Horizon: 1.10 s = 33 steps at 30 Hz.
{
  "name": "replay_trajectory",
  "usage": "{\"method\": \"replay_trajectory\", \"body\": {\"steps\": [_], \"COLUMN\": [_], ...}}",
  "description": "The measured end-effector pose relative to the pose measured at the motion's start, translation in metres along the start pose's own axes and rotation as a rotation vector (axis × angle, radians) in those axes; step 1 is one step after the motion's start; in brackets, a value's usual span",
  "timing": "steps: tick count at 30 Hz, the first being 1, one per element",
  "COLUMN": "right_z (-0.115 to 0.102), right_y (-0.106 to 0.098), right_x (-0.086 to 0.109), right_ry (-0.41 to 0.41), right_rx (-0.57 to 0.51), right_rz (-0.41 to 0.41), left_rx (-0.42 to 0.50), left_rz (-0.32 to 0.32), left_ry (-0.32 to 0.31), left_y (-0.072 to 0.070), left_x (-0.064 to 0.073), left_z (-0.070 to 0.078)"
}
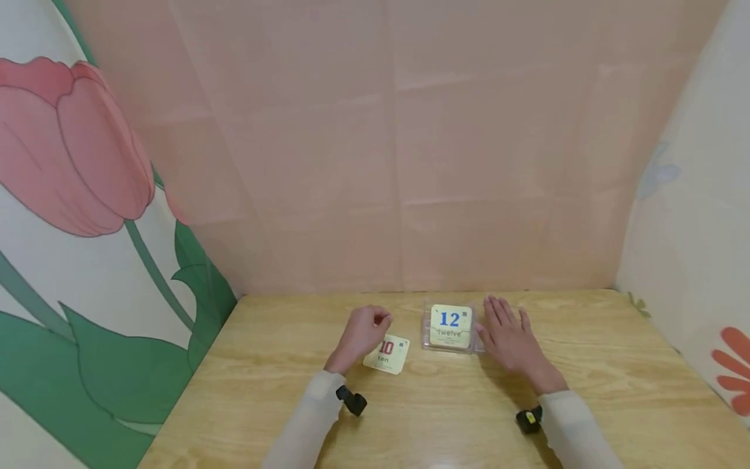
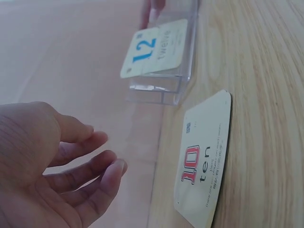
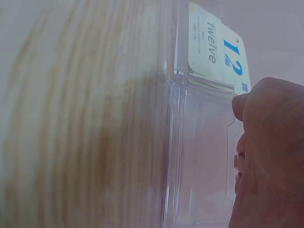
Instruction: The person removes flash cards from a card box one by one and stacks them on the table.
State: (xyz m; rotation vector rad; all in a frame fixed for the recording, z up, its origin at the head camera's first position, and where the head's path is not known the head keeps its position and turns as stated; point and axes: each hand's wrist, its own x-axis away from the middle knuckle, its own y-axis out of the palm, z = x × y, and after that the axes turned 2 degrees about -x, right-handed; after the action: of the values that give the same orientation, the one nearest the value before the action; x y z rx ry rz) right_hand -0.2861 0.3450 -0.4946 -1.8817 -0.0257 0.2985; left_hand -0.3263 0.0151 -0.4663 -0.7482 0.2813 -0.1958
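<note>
Askew, ten card (image 1: 388,359) points away | case (image 1: 426,337) long axis crosswise | left hand (image 1: 364,331) loose, empty | right hand (image 1: 511,337) outspread

**A Pink Backdrop (image 1: 305,163) Is Rising Behind the Table (image 1: 252,391)**

On my remote feed, fold lines (image 1: 391,104) are crossing the backdrop, which is meeting the table's far edge. Left of the table I am viewing a white wall (image 1: 35,26) where a big pink tulip (image 1: 105,150) is rising above green leaves (image 1: 47,378). Right of the table, a pale wall (image 1: 715,163) is showing an orange-red flower (image 1: 732,383) low down. Light is leaving a pale sheen (image 1: 442,464) at the table's near edge.
</note>
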Motion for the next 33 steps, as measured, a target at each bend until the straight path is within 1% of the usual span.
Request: {"method": "replay_trajectory", "body": {"steps": [3, 7, 12, 15, 17, 20, 24, 27, 33], "right_z": [0.001, 0.002, 0.002, 0.001, 0.002, 0.002, 0.001, 0.001, 0.002], "right_y": [-0.001, -0.003, -0.001, 0.000, 0.002, 0.002, 0.000, 0.000, 0.001], "right_x": [0.000, -0.003, -0.002, -0.001, -0.001, 0.000, -0.001, -0.001, -0.001], "right_ry": [0.001, -0.001, 0.004, 0.003, -0.001, -0.002, 0.008, 0.013, 0.015], "right_rx": [-0.004, -0.008, -0.021, -0.026, -0.031, -0.033, -0.030, -0.028, -0.021], "right_rz": [-0.010, -0.006, -0.027, -0.013, 0.003, 0.010, -0.011, -0.025, -0.022], "left_rx": [-0.010, -0.023, -0.039, -0.060, -0.087, -0.152, -0.237, -0.268, -0.288], "left_rz": [-0.011, -0.021, -0.042, -0.068, -0.085, -0.106, -0.119, -0.124, -0.137], "left_ry": [0.019, 0.074, 0.080, 0.080, 0.082, 0.087, 0.098, 0.124, 0.179], "left_y": [0.002, 0.001, 0.002, 0.003, 0.004, 0.006, 0.009, 0.011, 0.017], "left_x": [-0.001, -0.005, -0.006, -0.007, -0.008, -0.010, -0.013, -0.016, -0.019], "left_z": [0.004, 0.010, 0.016, 0.019, 0.021, 0.024, 0.029, 0.034, 0.045]}}
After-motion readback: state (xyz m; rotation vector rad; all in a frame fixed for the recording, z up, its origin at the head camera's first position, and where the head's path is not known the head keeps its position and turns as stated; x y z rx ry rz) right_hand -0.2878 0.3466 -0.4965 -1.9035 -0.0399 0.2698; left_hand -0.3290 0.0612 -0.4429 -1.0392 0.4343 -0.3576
